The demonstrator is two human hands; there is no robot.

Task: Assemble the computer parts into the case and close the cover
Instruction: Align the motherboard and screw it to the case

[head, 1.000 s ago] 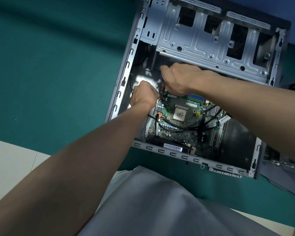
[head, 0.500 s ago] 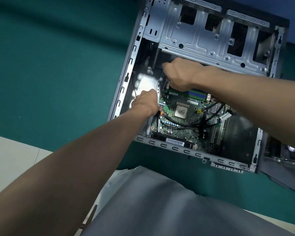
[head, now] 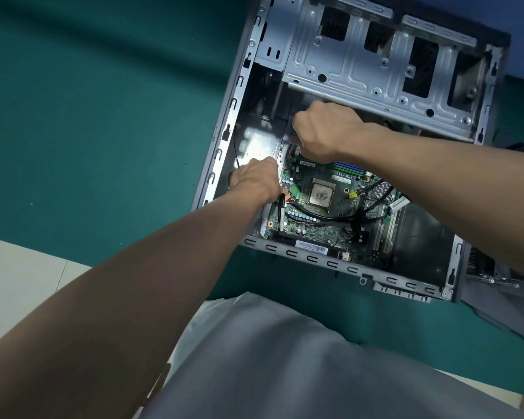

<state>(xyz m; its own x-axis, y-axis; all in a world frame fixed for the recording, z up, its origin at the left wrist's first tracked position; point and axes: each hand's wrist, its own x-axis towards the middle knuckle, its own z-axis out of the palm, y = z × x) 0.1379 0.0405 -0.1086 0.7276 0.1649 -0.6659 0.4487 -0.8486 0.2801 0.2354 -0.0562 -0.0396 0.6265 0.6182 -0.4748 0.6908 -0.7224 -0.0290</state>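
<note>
Inside one case (head: 330, 262): one motherboard (head: 316, 174), left hand (head: 254, 180), right hand (head: 324, 133).

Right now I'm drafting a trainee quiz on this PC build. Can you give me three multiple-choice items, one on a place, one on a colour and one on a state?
1. Where does the motherboard lie?
A) on a shelf
B) inside the case
C) on the person's lap

2. What colour is the mat under the case?
A) teal green
B) red
C) yellow

3. How is the case's side?
A) fully covered
B) half covered
C) open

Answers:
1 B: the board sits within the case's metal frame.
2 A: teal shows all round the case.
3 C: no cover hides the board.
</note>
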